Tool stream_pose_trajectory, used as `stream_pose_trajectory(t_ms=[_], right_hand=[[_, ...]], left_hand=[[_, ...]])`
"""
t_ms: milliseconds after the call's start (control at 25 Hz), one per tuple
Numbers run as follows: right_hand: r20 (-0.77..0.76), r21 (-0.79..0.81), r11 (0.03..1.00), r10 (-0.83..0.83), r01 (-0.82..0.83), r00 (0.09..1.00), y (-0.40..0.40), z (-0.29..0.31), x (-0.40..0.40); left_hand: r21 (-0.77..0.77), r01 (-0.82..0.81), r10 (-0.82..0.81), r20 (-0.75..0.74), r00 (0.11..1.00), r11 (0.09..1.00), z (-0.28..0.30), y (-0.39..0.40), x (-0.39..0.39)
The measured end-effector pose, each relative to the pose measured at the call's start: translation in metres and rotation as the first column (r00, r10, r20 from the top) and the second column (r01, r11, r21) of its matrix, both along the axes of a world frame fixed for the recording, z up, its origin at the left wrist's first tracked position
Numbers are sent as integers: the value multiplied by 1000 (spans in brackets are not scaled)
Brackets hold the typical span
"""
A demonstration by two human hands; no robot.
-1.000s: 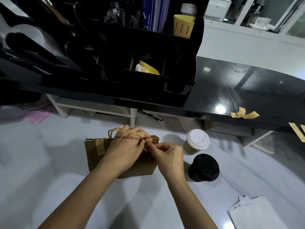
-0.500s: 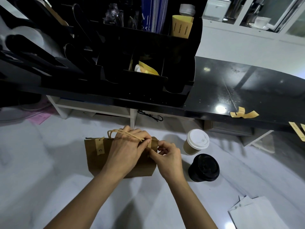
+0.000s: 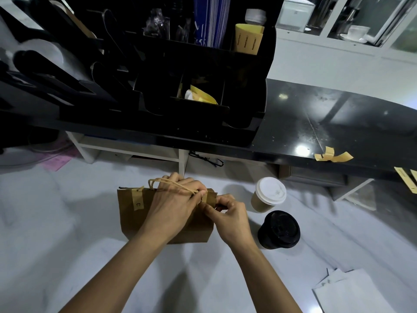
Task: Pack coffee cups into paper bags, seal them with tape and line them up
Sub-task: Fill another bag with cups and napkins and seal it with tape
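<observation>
Grip of the left hand (image 3: 173, 206) lies over the top of the brown paper bag (image 3: 133, 222), fingers curled on its folded rim and twine handles (image 3: 164, 182), while the right hand (image 3: 230, 219) pinches a tape strip (image 3: 205, 198) at the bag's right top corner. Both hands hide most of the bag's front and closed mouth, so its contents cannot be seen; a second tape strip (image 3: 137, 199) seals the left side. On the white worktop (image 3: 67, 256), a white-lidded cup (image 3: 268, 195) and a black-lidded cup (image 3: 279, 230) stand just right of the bag, lids closed, contents hidden.
</observation>
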State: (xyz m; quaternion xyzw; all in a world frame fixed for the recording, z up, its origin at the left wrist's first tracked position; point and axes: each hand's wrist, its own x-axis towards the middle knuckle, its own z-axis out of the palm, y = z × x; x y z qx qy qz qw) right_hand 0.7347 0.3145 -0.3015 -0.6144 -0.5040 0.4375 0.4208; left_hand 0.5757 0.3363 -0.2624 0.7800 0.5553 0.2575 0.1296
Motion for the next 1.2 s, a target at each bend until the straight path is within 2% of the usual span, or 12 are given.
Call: stream_pose_trajectory(t_ms=[200,360,520,600,680,760,880,960,1120,1200], right_hand=[[-40,23,1000,-8,9,999,-6,0,-2],[-83,64,998,-22,28,996,-9,0,-1],[-105,90,995,-38,48,994,-10,-2,-2],[-120,92,992,-78,89,990,-11,-6,-5],[-134,73,987,-131,142,982,-15,-9,-10],[-142,59,984,-157,167,977,-21,-14,-16],[-122,59,983,-167,175,978,-29,-19,-21],[-120,42,981,-183,189,976,-32,-23,-23],[-92,-22,984,-180,179,979,-41,-32,-23],[-104,-47,988,-154,150,983,-47,-35,-23]], left_hand=[[-92,-68,71,38,997,993,-2,-7,-3],[-83,-70,80,127,989,994,-2,-26,-7],[43,-99,88,212,973,994,-2,-49,-13],[152,-143,102,251,963,978,-3,-58,-24],[243,-225,156,272,949,943,-6,-63,-37],[245,-339,251,329,910,908,-10,-67,-50],[154,-491,387,436,813,858,-21,-72,-64],[54,-533,460,436,774,845,-31,-76,-72],[-274,-468,542,382,749,840,-47,-83,-82],[-359,-408,530,376,760,840,-51,-86,-84]])
